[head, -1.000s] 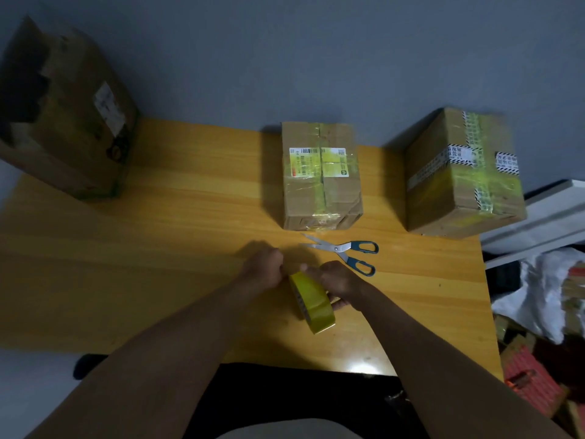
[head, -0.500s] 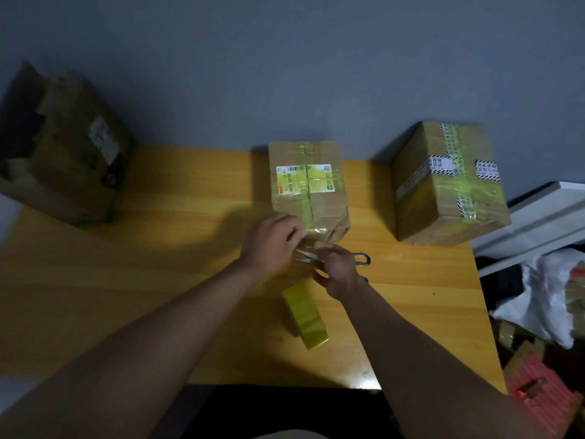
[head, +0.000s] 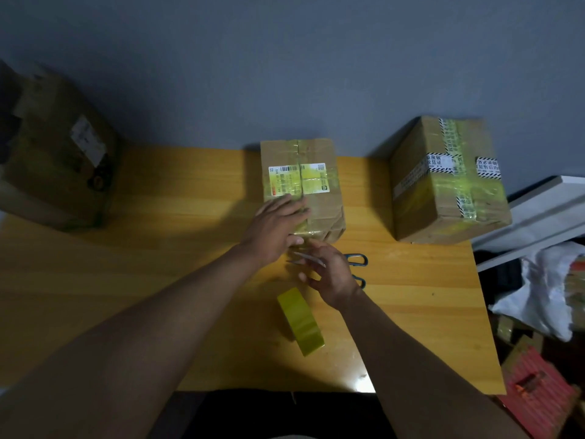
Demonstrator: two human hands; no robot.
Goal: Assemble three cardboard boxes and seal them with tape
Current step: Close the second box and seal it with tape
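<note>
While the left hand (head: 274,223) lies flat, fingers straight and together, on the near top of the middle brown cardboard box (head: 302,188), that box stands at the back of the yellow wooden table (head: 177,248), already wrapped in yellowish tape. Just in front of the box, the right hand (head: 329,274) hovers over the blue-handled scissors (head: 356,264), fingers spread and holding nothing. Nearer the person than the box stands the yellow tape roll (head: 300,321) on edge. Right of the box sits a second taped carton (head: 446,182); far left, a darker open-looking carton (head: 60,153). Smoothing tape seems the step; next, probably, comes the left carton.
</note>
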